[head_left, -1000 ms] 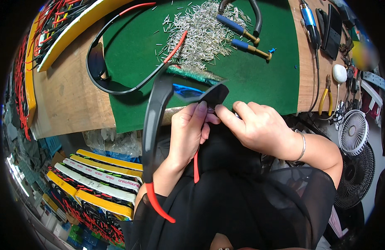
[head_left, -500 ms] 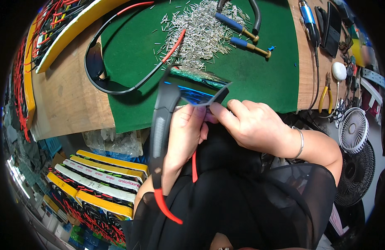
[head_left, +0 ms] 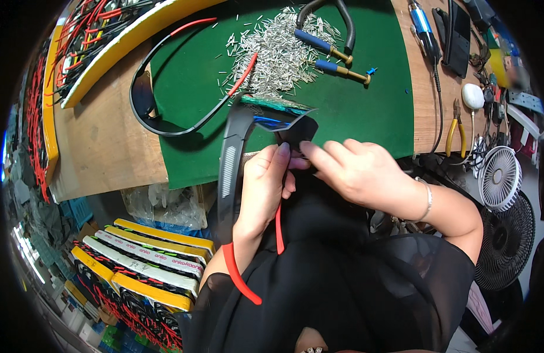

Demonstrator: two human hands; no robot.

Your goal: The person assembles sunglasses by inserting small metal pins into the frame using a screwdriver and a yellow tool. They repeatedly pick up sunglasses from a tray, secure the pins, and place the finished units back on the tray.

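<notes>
Black wraparound sunglasses (head_left: 228, 170) with a blue-green mirrored lens and red temple tips are in front of me at the table's near edge. My left hand (head_left: 266, 179) pinches them between thumb and fingers by the lower part of the front. One temple hangs down past my left wrist, its red tip over my lap; the other red tip shows below my left fingers. My right hand (head_left: 360, 170) has curled fingers, with the index fingertip at the dark right end of the lens. Its thumb is mostly hidden. A second pair of sunglasses (head_left: 144, 97) lies on the green mat (head_left: 366, 126).
A heap of small metal pins (head_left: 278, 56) covers the mat's far middle, beside two blue-handled tools (head_left: 339, 70). Yellow-handled cutters (head_left: 456, 132), a corded blue power tool (head_left: 424, 35) and a white fan (head_left: 499, 178) are right. Boxes of sunglasses (head_left: 154, 256) stand left.
The sunglasses have tilted, turning more of the dark right end of the lens into view. My right hand has shifted slightly right and its index finger is straighter. My left hand keeps its grip.
</notes>
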